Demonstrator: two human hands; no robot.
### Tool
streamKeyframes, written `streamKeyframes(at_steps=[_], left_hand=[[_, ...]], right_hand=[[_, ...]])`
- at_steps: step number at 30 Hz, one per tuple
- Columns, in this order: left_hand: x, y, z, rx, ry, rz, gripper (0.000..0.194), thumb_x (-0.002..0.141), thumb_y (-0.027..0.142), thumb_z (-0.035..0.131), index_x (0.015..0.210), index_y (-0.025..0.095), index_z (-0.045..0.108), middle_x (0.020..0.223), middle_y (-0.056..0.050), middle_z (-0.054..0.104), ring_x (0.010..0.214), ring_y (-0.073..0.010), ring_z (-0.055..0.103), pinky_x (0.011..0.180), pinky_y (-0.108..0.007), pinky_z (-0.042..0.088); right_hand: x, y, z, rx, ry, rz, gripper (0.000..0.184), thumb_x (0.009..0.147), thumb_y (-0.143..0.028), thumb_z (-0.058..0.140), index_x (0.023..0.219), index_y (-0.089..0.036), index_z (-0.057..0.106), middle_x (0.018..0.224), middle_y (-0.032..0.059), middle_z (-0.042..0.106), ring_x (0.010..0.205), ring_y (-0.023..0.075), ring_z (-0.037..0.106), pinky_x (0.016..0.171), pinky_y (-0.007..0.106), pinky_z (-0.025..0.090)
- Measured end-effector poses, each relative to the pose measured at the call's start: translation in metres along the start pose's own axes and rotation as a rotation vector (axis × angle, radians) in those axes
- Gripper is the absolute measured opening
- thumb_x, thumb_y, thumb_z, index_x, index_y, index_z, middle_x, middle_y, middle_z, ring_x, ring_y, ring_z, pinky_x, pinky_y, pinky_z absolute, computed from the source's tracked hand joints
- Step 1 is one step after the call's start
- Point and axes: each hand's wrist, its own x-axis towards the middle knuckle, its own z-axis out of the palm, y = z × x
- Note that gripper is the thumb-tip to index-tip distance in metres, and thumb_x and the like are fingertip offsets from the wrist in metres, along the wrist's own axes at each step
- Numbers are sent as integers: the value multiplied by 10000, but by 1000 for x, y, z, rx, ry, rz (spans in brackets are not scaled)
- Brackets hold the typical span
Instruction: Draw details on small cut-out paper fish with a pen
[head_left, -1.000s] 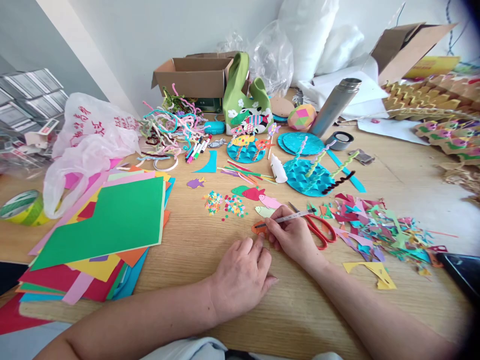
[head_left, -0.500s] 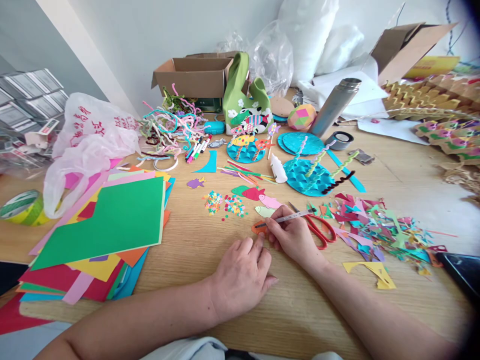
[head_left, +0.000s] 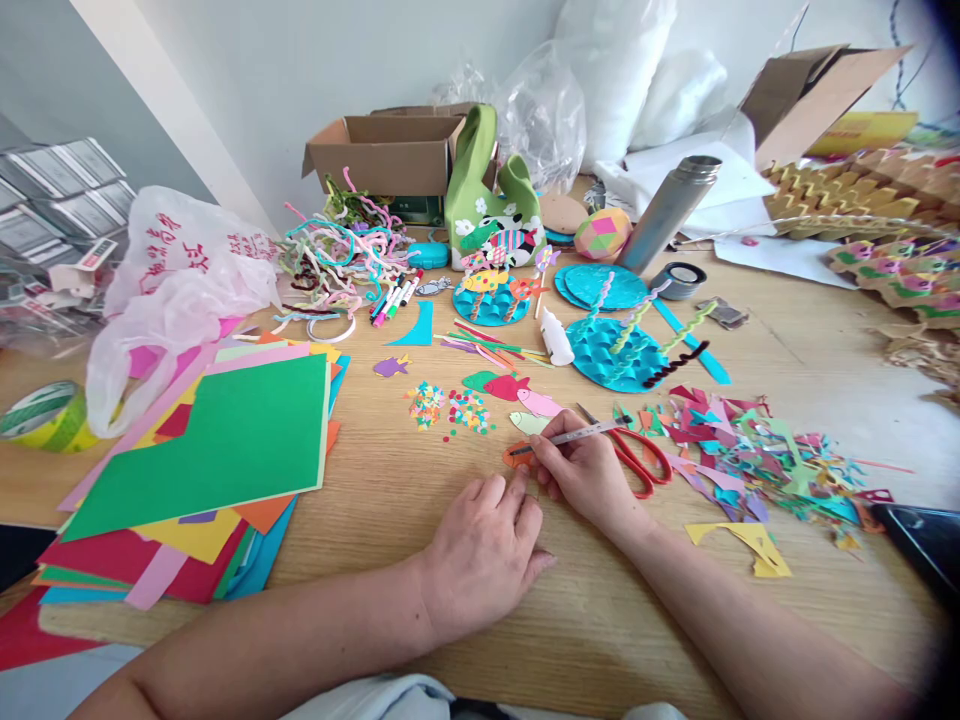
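My right hand (head_left: 589, 478) is closed around a slim grey pen (head_left: 577, 436), whose tip meets a small orange paper fish (head_left: 516, 455) on the table. My left hand (head_left: 484, 555) rests on the wood, fingers bent and thumb apart, with a fingertip at the fish's lower edge. Part of that fish is hidden by my fingers. Just behind lie a pale green paper fish (head_left: 528, 423), a pink one (head_left: 538, 402), a red one (head_left: 507, 386) and a darker green one (head_left: 477, 381). Red-handled scissors (head_left: 645, 465) lie beside my right hand.
Stacked coloured paper (head_left: 217, 430) lies left, and paper scraps (head_left: 780, 460) spread right. Confetti dots (head_left: 469, 410), a white glue bottle (head_left: 556, 338) and a blue disc with pipe cleaners (head_left: 611, 365) sit farther back. A steel flask (head_left: 671, 215) stands behind them.
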Motion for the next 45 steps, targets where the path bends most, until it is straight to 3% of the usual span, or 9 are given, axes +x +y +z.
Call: streamKeyframes(at_steps=[23, 33, 45], left_hand=[[0, 0, -1, -1, -7, 1, 456, 943, 498, 562, 1155, 97, 598, 1352, -178, 568, 1035, -268, 544, 826, -389, 474], [0, -1, 1, 4, 11, 6, 451, 936, 495, 571, 1137, 92, 603, 1344, -182, 574, 1017, -272, 551, 822, -393, 481], [0, 0, 0, 4, 18, 4, 435, 929, 482, 588, 1126, 95, 605, 1330, -179, 586, 1011, -271, 558, 807, -386, 481]], right_hand=[[-1, 2, 0, 9, -5, 2, 323, 831, -481, 661, 756, -236, 464, 475, -53, 569, 346, 110, 504, 323, 195, 393], [0, 2, 1, 5, -7, -1, 251, 850, -382, 637, 754, -237, 456, 466, -60, 563, 346, 101, 497, 322, 177, 381], [0, 1, 1, 1, 3, 4, 256, 842, -395, 646, 757, -236, 464, 473, -58, 567, 353, 104, 500, 326, 181, 391]])
